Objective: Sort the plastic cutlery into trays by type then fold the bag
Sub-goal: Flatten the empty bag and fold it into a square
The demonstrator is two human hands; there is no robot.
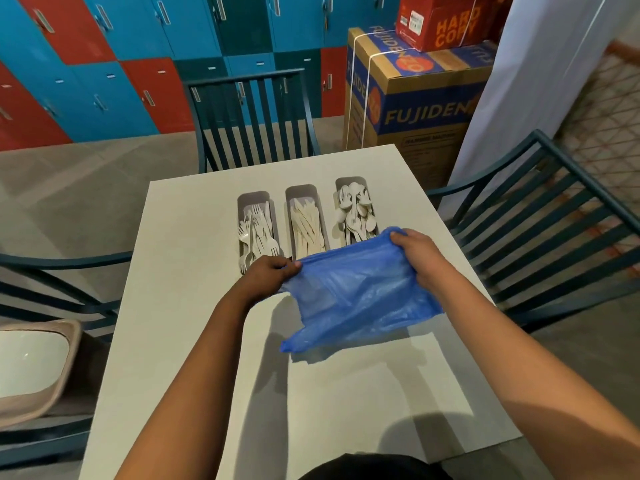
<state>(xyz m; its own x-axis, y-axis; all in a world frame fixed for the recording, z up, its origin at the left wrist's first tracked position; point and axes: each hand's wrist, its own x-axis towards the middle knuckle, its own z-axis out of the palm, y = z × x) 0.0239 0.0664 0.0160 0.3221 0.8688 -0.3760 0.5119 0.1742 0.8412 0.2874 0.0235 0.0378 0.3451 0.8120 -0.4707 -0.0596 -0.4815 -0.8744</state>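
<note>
Blue plastic bag [360, 292] hangs between both hands above the surface [194, 306], left hand [266, 275] and right hand [415, 254] fingers pinching its top edge, long axis left-right, trays sorted.

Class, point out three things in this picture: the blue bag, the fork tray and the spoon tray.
blue bag [360, 292]: head view, middle of the plastic sheet.
fork tray [255, 196]: head view, bare far end of the tray.
spoon tray [350, 180]: head view, far rim.

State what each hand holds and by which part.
Both hold the crumpled blue plastic bag by its upper edge: left hand pinches the left corner, right hand grips the right corner.
</note>
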